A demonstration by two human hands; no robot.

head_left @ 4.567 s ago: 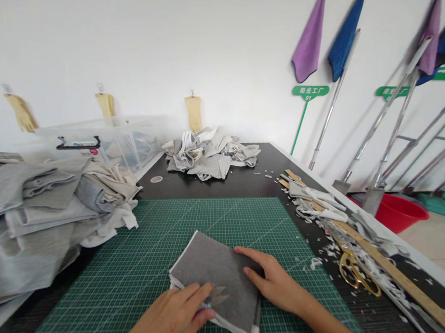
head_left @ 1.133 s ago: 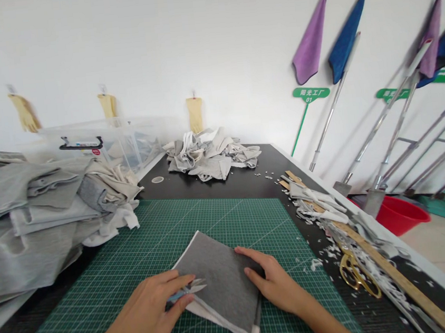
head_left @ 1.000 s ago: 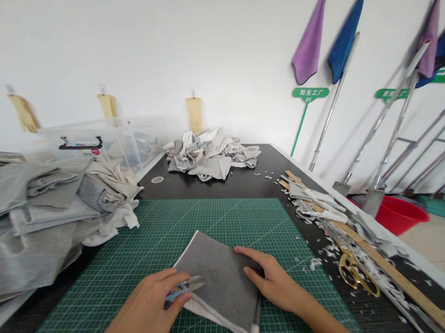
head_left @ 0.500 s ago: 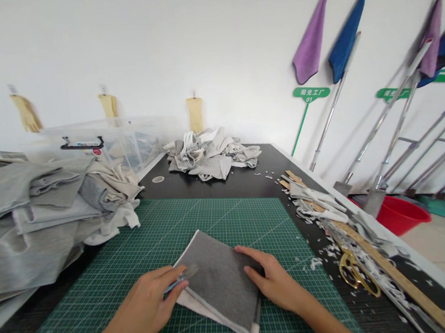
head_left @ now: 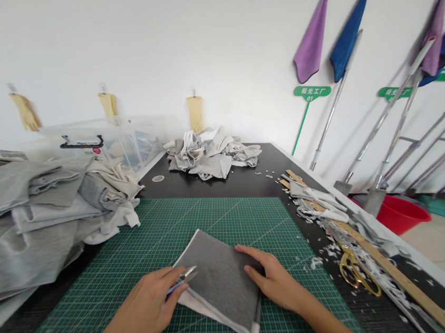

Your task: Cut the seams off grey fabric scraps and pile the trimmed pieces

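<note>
Folded into a rough diamond, a grey cloth lies on the green cutting mat in front of me, its dark, matte face nearly smooth, pale edging along its upper-left and near sides, and a whitish layer fanning out beneath. On my camera feed, my left hand grips small blue-handled snips, blades parted above the cloth's left corner. My right hand rests on its right side, thumb and forefinger spread on top; whether other fingers clasp it underneath, I cannot tell.
</note>
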